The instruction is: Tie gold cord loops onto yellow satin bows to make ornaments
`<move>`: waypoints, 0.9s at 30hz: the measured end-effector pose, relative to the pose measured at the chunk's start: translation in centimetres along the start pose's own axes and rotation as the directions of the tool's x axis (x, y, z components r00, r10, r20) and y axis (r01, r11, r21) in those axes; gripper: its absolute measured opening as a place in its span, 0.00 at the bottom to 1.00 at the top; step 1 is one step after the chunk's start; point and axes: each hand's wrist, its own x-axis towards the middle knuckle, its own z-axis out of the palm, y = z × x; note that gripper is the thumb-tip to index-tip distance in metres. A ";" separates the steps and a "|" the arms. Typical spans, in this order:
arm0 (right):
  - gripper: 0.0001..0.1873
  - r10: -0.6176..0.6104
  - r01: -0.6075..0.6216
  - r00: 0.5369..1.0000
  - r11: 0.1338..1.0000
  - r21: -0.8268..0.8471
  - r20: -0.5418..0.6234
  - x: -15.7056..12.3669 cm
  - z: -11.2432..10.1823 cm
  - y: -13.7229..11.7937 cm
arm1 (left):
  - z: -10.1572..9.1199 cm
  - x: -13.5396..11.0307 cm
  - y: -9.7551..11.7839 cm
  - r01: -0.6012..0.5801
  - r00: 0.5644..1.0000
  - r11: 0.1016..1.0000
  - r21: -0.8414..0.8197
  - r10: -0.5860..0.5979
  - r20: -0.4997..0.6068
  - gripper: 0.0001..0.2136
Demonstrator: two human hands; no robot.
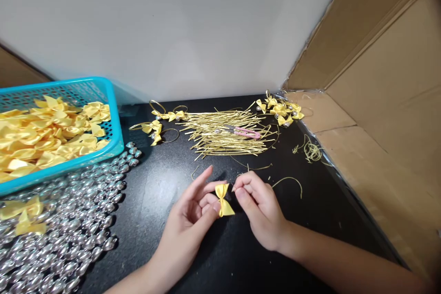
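Near the middle of the black table, my left hand (193,216) pinches a yellow satin ribbon bow (223,200) between thumb and fingers, its index finger raised. Just right of the bow, my right hand (260,209) is closed in a pinch on a thin gold cord (288,180), part of which trails out to the right behind the hand. Whether the cord passes through the bow is hidden. Beyond both hands lies a pile of gold twist ties (220,142), with pink-handled thread snips (246,132) resting on top.
A blue basket (119,133) full of yellow bows stands at the left. Silver bells or beads (69,225) spread before it, with loose bows (27,216) on them. Looped bows (153,128) and a bow cluster (280,109) lie at the back; tangled cord (313,150) and cardboard (389,101) are right.
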 end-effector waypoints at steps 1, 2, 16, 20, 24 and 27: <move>0.06 0.006 -0.006 1.000 1.000 0.011 0.024 -0.2 0.1 -0.1 | 0.0 0.0 0.0 0.007 1.000 1.000 0.005 -0.007 -0.002 0.25; 0.07 0.015 -0.016 0.999 1.000 0.025 0.050 -0.4 0.1 -0.1 | 0.0 0.0 0.0 0.017 1.000 1.000 0.017 -0.017 0.003 0.23; 0.07 0.073 -0.078 0.993 0.995 0.055 0.097 -2.1 1.7 -0.8 | 0.5 -0.2 0.5 -0.125 0.992 0.986 0.108 0.125 0.007 0.06; 0.07 0.059 -0.062 0.994 0.998 0.032 0.093 -2.0 1.7 -0.8 | 0.0 -0.4 0.4 -0.127 0.992 0.978 0.168 0.124 0.025 0.04; 0.07 0.052 -0.055 0.994 0.998 0.023 0.094 -2.0 1.6 -0.8 | -0.2 -0.5 0.5 -0.154 0.988 0.969 0.194 0.151 0.033 0.03; 0.07 0.070 -0.074 0.992 0.997 0.029 0.102 -2.0 1.6 -0.8 | 0.0 -0.6 0.6 -0.181 0.983 0.964 0.196 0.181 0.021 0.04</move>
